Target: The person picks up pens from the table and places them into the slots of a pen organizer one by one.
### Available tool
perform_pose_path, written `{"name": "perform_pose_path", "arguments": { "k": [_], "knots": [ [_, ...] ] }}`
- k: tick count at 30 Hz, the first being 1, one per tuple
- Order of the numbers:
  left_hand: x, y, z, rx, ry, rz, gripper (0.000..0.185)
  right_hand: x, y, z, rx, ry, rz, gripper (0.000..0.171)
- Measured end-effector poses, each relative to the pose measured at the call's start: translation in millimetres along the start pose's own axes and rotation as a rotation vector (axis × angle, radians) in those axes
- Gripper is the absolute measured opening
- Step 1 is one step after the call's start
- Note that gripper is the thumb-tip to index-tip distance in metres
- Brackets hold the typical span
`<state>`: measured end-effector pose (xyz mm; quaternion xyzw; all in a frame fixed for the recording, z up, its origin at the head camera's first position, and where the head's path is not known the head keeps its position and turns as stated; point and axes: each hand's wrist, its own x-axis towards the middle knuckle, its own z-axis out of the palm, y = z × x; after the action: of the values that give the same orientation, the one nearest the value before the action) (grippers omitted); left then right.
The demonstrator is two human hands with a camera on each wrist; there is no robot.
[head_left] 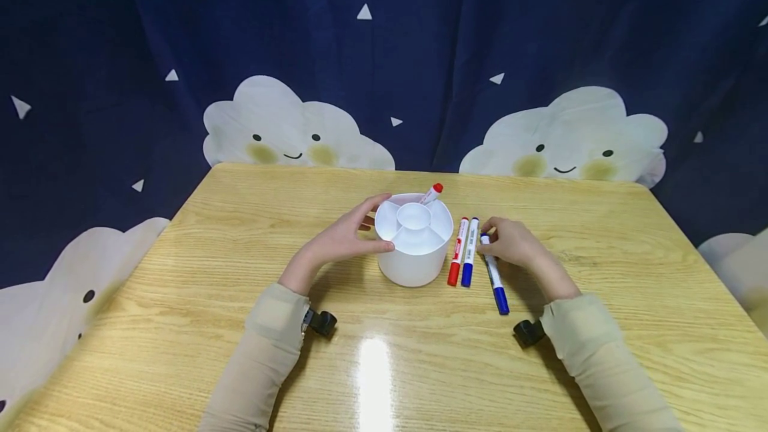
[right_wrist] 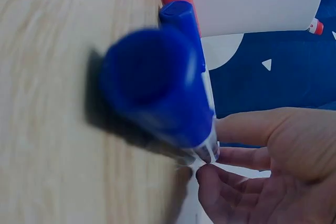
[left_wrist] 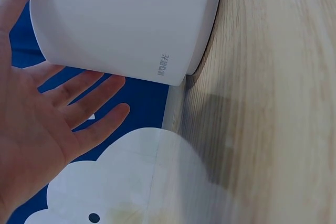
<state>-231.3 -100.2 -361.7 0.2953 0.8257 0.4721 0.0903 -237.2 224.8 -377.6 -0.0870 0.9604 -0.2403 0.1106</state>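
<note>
A white pen holder (head_left: 414,269) with a round middle cup and several outer compartments stands upright on the table. My left hand (head_left: 345,237) holds it at the left side, thumb at the front rim and fingers spread round the back. One red-capped marker (head_left: 432,193) leans in its back compartment. My right hand (head_left: 515,242) pinches the far end of a blue marker (head_left: 495,279) between thumb and fingers. The marker's blue cap (right_wrist: 152,77) points toward the wrist camera. Left of it lie another blue marker (head_left: 471,252) and a red marker (head_left: 458,252), side by side.
The wooden table (head_left: 204,272) ends at a dark blue curtain (head_left: 420,52) with clouds and small triangles. Bright glare shows on the near tabletop. A small black camera sits at each wrist.
</note>
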Motion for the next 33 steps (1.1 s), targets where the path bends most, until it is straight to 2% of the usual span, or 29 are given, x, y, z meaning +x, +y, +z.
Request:
{"name": "perform_pose_path", "arguments": {
  "k": [7,16,20,25,33],
  "knots": [
    [0.9,0.1,-0.1,-0.001,0.000,0.002,0.087,1,1,3,0.015,-0.018,0.025,0.044],
    [0.6,0.9,0.2,-0.001,0.001,0.001,0.087,-1,-4,-1,0.014,0.014,0.025,0.040],
    [-0.1,0.2,0.0,0.003,0.002,-0.007,0.085,-4,-10,-6,-0.008,0.060,0.000,0.039],
    [-0.3,-0.9,-0.2,0.000,0.002,-0.011,0.085,-8,-18,-13,-0.028,0.157,-0.059,0.038],
    [0.4,-1.7,0.0,-0.003,0.002,-0.005,0.085,-11,-28,-22,0.009,0.268,-0.127,0.039]
  ]
}}
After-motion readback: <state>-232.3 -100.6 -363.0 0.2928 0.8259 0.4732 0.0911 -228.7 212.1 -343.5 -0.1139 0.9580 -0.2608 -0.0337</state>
